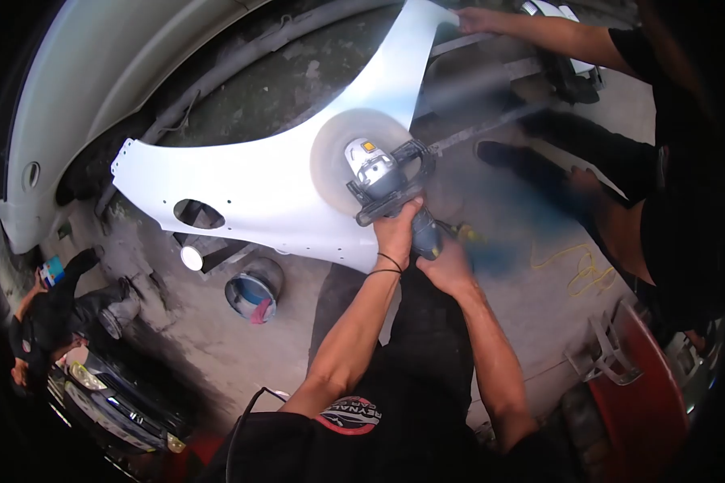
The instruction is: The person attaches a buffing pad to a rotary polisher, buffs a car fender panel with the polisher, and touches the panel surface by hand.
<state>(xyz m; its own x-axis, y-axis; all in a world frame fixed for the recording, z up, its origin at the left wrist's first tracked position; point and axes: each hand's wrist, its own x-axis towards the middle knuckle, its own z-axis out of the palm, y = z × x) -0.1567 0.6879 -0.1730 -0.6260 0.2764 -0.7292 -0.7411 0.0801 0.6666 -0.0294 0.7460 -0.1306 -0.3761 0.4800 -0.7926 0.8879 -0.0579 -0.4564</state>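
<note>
A white car fender (258,181) lies across a stand in front of me. On its right part rests a power polisher (376,171), its round pad (330,145) blurred as if spinning. My left hand (396,235) is closed around the polisher near its side handle, a dark band on the wrist. Lower down, my right hand (445,267) wraps the rear grip of the body. Fingers of both hands are partly hidden by the tool. At the top, another person's hand (473,20) touches the fender's narrow end.
Below the fender stands a bucket (254,288) with a pink cloth (261,311) over its rim. A yellow cord (588,274) lies on the floor at right. A pale car body (80,105) curves along the upper left. Another person (56,310) sits at lower left; a red panel (640,398) stands lower right.
</note>
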